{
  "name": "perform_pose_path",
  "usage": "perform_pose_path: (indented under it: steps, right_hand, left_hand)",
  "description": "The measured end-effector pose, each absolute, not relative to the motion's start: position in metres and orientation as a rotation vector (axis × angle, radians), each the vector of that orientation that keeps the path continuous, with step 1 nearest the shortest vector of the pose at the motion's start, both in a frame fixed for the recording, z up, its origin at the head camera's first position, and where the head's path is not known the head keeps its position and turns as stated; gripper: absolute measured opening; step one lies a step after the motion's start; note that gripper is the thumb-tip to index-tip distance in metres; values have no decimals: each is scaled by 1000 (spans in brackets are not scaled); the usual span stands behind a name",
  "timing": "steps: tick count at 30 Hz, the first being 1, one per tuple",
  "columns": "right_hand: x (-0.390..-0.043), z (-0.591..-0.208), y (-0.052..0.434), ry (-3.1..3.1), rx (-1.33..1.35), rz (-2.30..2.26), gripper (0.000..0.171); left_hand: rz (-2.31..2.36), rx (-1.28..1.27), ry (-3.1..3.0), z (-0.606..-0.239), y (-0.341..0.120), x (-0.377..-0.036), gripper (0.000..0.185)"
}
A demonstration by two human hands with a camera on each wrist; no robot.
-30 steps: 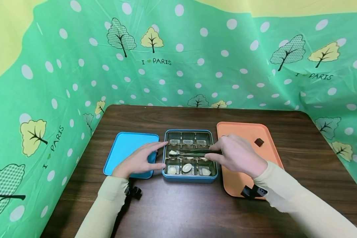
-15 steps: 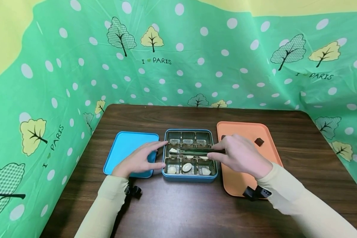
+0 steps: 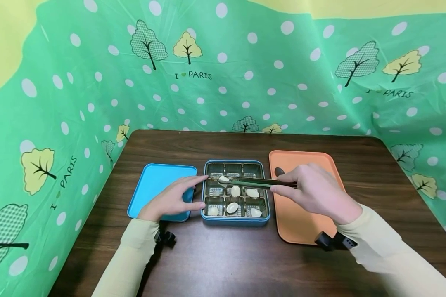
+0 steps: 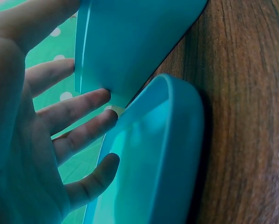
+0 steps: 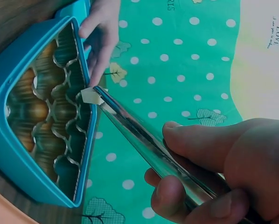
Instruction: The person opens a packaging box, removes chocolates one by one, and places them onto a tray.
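Right hand (image 3: 316, 189) grips shiny tongs (image 3: 260, 182), thumb on one side, fingers on the other. Tongs nearly level, tips to the left, pinching a small white piece (image 3: 224, 179). Piece is held over the left part of a blue box (image 3: 236, 221), about where far and middle rows meet; cannot tell which compartment it is above. Box has a dark insert (image 3: 216, 192), three compartments by three. Further white pieces (image 3: 232, 207) sit inside: middle row, one at centre and one at right; near row, one each at left, middle and right.

Left hand (image 3: 171, 197) unclenched, fingers spread, fingertips touching the box's left wall. Blue lid (image 3: 157, 177) lies left of the box, partly under this hand, raised rim upward. Orange tray (image 3: 304, 227) right of the box, right hand over it; dark rounded item (image 3: 279, 171) at its far left, near the right fingers.

All on a dark wood-grain table (image 3: 223, 264). Green dotted cloth (image 3: 208, 45) with printed trees hangs at far, left and right sides
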State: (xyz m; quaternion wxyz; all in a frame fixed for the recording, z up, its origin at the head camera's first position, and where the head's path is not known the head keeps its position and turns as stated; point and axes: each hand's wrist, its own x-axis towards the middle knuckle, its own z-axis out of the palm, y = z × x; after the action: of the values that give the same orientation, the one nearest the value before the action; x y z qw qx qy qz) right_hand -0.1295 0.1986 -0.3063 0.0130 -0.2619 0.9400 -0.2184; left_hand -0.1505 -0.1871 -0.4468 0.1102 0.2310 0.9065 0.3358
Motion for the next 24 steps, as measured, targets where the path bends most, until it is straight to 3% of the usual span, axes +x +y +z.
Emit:
perform_pose_path:
  steps: [8, 12, 15, 24]
  right_hand:
    - [-123, -301, 222, 3026, -767, -635, 7]
    - [-120, -300, 236, 3064, -745, -631, 11]
    - [-117, -299, 246, 3081, -690, -628, 24]
    - [-109, -300, 271, 3103, -569, -583, 22]
  left_hand:
    - [977, 676, 2677, -448, -187, -151, 85]
    - [975, 668, 2682, -449, -186, -151, 86]
    - [975, 670, 2681, -449, -187, -152, 86]
    - [979, 685, 2678, -449, -187, -152, 86]
